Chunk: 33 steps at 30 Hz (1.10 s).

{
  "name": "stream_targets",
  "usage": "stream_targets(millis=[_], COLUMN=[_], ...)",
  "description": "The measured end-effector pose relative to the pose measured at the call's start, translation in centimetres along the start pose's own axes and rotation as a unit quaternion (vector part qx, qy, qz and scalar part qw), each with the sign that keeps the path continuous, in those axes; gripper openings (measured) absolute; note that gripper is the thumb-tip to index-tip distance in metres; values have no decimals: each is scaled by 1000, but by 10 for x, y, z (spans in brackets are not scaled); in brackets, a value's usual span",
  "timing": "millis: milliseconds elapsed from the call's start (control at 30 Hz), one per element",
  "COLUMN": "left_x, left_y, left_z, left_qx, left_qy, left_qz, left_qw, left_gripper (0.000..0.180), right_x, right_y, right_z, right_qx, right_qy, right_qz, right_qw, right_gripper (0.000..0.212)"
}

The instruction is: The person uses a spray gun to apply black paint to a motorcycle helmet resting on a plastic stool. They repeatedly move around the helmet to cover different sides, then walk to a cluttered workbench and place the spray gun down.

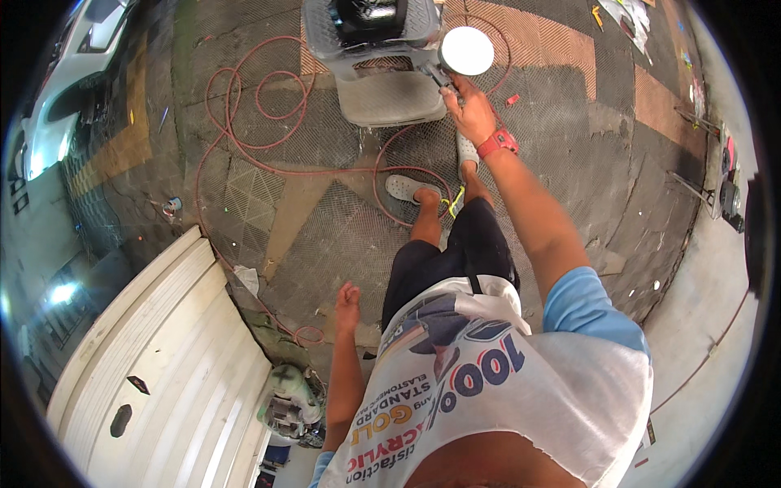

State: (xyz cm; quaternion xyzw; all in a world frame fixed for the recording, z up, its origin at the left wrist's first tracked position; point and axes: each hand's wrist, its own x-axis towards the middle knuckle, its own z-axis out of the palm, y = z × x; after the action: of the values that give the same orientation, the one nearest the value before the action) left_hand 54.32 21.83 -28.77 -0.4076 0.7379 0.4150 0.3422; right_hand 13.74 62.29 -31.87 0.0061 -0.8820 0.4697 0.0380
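My right hand (472,114), with a red watch at the wrist, is closed round the handle of a spray gun (437,75). A round white cup (466,50) sits on top of the gun. Just left of the gun stands a grey plastic step stool (390,99), with a glossy black part (368,18) on its top, cut off by the upper edge of the picture. My left hand (348,307) hangs low at my side, away from the stool. Its fingers are loosely bent and slightly apart, holding nothing.
A red air hose (309,172) lies in loops over the dark ribbed floor mats, passing round my feet. At lower left leans a large white ribbed panel (175,350), with a compressor-like machine (293,403) beside it. Part of a car (81,61) shows at upper left.
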Motion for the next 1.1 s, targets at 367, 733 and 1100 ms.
stream_targets(millis=[367,733,1100], left_x=[-32,-58,-76], left_y=[87,192,201], left_z=[63,128,147], left_qx=[38,30,-47], left_qy=[30,37,92], left_qz=[-5,-1,-31], left_qw=[999,999,994], left_gripper=[56,57,58], right_x=[35,182,209], right_y=[43,41,-47], right_z=[-67,-123,-165], right_qx=[-19,123,100], right_qy=[-134,-88,-239], right_qz=[3,28,47], right_qw=[991,988,965], right_gripper=[54,59,55])
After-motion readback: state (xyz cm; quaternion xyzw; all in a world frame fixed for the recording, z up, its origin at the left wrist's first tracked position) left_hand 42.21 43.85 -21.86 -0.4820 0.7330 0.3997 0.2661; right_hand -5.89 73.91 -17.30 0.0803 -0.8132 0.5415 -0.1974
